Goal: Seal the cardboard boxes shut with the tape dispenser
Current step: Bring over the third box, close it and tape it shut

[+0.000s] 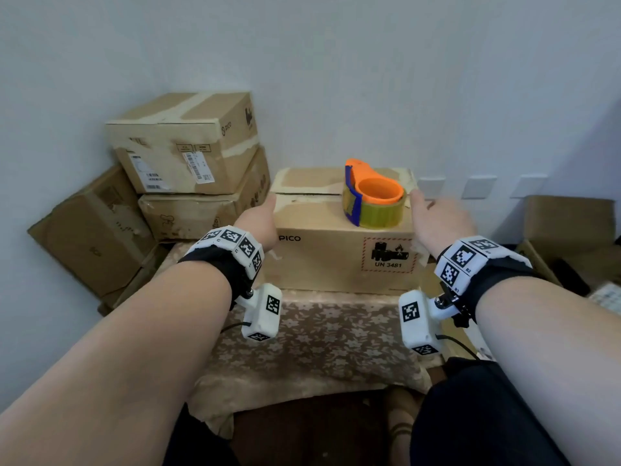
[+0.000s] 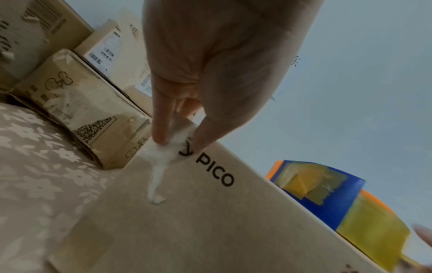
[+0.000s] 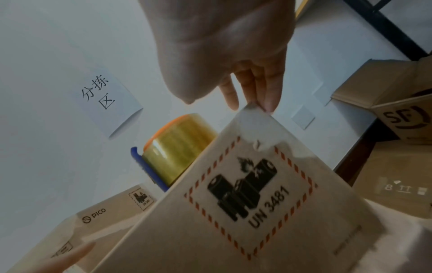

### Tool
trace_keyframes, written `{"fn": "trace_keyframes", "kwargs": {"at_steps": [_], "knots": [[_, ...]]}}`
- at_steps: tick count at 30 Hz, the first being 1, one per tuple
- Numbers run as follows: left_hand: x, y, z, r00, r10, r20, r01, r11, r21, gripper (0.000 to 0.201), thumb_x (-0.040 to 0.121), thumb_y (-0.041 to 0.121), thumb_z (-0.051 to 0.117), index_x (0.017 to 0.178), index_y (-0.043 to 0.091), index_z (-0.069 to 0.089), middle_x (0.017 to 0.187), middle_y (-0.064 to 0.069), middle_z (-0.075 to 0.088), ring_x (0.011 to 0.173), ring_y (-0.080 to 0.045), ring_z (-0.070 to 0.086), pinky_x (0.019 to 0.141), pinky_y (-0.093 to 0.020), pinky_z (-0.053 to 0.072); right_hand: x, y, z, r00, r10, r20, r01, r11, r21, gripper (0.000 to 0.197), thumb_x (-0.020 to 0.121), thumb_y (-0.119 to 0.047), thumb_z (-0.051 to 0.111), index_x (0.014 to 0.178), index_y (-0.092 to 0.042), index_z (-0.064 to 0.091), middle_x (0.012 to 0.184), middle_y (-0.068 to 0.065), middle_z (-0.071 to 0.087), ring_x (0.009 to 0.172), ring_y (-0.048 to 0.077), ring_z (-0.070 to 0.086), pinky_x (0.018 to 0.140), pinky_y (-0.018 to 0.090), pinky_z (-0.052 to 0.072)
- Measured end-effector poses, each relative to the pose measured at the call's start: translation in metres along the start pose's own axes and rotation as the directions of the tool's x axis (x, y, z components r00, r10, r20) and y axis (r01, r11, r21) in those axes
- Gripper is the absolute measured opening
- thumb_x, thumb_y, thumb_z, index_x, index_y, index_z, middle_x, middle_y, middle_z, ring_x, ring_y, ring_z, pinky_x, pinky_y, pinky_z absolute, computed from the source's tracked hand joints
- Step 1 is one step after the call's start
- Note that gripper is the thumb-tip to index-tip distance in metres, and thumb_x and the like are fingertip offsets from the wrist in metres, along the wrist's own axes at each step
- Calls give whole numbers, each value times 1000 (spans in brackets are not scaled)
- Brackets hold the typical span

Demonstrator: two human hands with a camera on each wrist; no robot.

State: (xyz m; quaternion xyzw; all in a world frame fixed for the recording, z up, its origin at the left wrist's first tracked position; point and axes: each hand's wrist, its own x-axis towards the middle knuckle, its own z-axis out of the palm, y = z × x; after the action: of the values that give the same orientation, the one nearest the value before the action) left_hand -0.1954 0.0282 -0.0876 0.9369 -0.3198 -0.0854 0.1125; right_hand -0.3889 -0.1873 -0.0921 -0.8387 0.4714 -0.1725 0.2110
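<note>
Your tabletop, draped in a floral cloth, carries one PICO cardboard box against the white wall. Its front face shows the PICO name and a red-bordered UN 3481 battery label; the top flaps meet along a seam running left to right.

To your left, outside the cloth, stand stacked boxes: two one upon the other, a third leaning beside them. To your right sits an open carton.

On the box top, toward its right end, rests the tape dispenser, orange with a blue blade guard and a yellowish roll, lying on its side and untouched.

Your left hand lies at the box's upper left corner, fingers straight, a fingertip and the thumb touching the cardboard there. Your right hand lies at the upper right corner, fingers extended, their tips against the corner. Neither hand closes round anything.
</note>
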Motion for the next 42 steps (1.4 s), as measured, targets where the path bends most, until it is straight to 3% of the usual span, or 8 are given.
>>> {"fn": "trace_keyframes", "kwargs": {"at_steps": [5, 11, 16, 19, 23, 29, 38, 42], "knots": [[3, 0, -2, 998, 36, 47, -32, 996, -78, 64, 100, 22, 45, 153, 17, 10, 148, -16, 39, 129, -29, 44, 100, -34, 37, -4, 3, -9, 995, -36, 95, 44, 996, -78, 71, 97, -52, 23, 88, 1, 68, 83, 17, 70, 78, 30, 62, 71, 31, 47], [9, 14, 8, 997, 41, 59, -33, 990, -135, 53, 101, 32, 41, 148, 10, 30, 155, -14, 25, 140, -30, 29, 114, -35, 24, -25, -16, 3, 866, -162, 472, 40, 966, 256, 39, 97, -31, 42, 73, -4, 58, 58, 12, 65, 45, 21, 55, 44, 22, 43], [13, 16, 18, 991, -108, 78, 120, 980, -161, 72, 95, 47, 44, 151, 12, 15, 155, -24, 13, 137, -39, 31, 112, -47, 29, -12, -11, -1, 927, -253, 279, 225, 966, 129, 36, 95, -28, 46, 75, -3, 61, 74, 16, 65, 72, 31, 60, 66, 33, 47], [11, 19, 15, 969, -219, 115, 240, 943, -229, 82, 90, 51, 52, 151, 19, 8, 155, -26, -2, 125, -45, 43, 105, -49, 39, 2, 1, -3, 978, -160, 133, 147, 983, 106, 22, 92, -32, 51, 94, -13, 62, 93, 7, 61, 89, 27, 55, 73, 31, 41], [17, 16, 13, 974, -214, 80, 228, 892, -390, 75, 89, 38, 59, 147, 15, 19, 148, -17, 28, 130, -40, 36, 105, -51, 38, 17, 11, 0, 991, -43, 125, 18, 981, 193, 46, 90, -35, 55, 131, -15, 49, 128, 11, 55, 113, 29, 53, 87, 33, 41], [27, 11, 13, 936, -300, 185, 337, 605, -721, 66, 82, 26, 71, 135, 28, 34, 131, -5, 47, 112, -33, 50, 61, -48, 58, 33, 5, 15, 987, 40, 154, -93, 932, 351, 74, 85, -41, 57, 148, -17, 26, 143, 15, 40, 124, 35, 46, 103, 48, 42], [44, 27, 6, 955, -271, 121, 246, 494, -834, 35, 91, 10, 59, 110, 26, 36, 91, -4, 58, 71, -22, 52, 79, -45, 56, 53, 13, 27, 976, 141, 163, -203, 860, 469, 67, 80, -42, 60, 141, -25, 39, 126, 5, 51, 106, 27, 55, 93, 47, 51], [51, 26, -3, 973, -191, 128, 201, 440, -875, 53, 86, 8, 58, 135, 23, 47, 112, -6, 65, 81, -26, 56, 70, -35, 58, 50, 12, 23, 975, 160, 157, -215, 866, 451, 32, 78, -43, 60, 104, -23, 62, 102, 5, 63, 88, 24, 61, 87, 45, 54]]}}
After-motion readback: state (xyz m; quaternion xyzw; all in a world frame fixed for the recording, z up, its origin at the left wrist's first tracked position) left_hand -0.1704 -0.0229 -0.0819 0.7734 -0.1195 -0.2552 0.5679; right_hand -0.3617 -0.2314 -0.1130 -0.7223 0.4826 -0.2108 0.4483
